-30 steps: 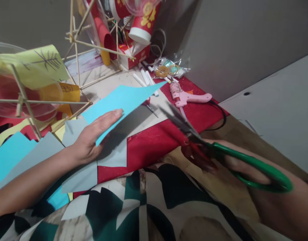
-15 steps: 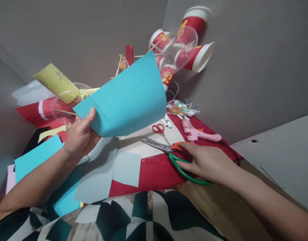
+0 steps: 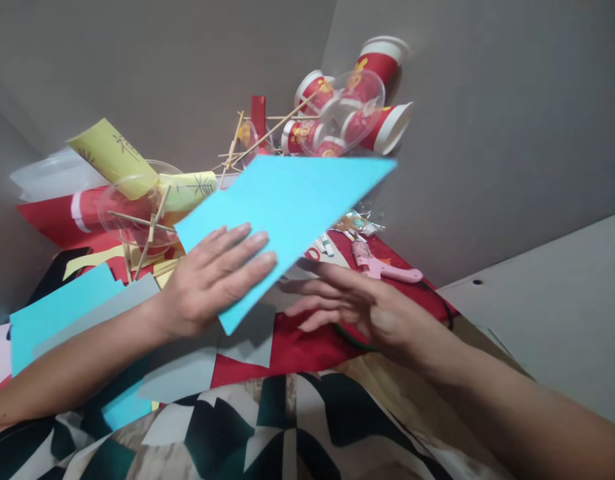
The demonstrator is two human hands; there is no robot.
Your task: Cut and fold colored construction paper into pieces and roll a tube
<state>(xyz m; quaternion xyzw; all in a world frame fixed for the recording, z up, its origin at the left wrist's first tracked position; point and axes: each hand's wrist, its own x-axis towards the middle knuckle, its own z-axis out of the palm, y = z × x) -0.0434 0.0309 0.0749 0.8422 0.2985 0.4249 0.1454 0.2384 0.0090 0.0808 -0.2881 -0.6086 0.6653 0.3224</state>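
You're positioning the blue sheet mid-frame — your left hand is pinching its lower-left part (thumb hidden), your right hand is hovering beside it, grip loosely spread; the next move is likely calling for steady support.

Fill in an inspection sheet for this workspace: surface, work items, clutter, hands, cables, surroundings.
Surface: red covering, partly hidden by paper.
Work items: blue sheet, raised and tilted; green handle, mostly hidden.
Clutter: grey sheets, paper cups, wooden sticks, pink glue gun.
Hands: left hand grips the blue sheet; right hand open, contact with the sheet unclear.
Cables: black cable by the glue gun's handle; far end not visible.
Surroundings: grey wall behind. Other people: nothing seen.
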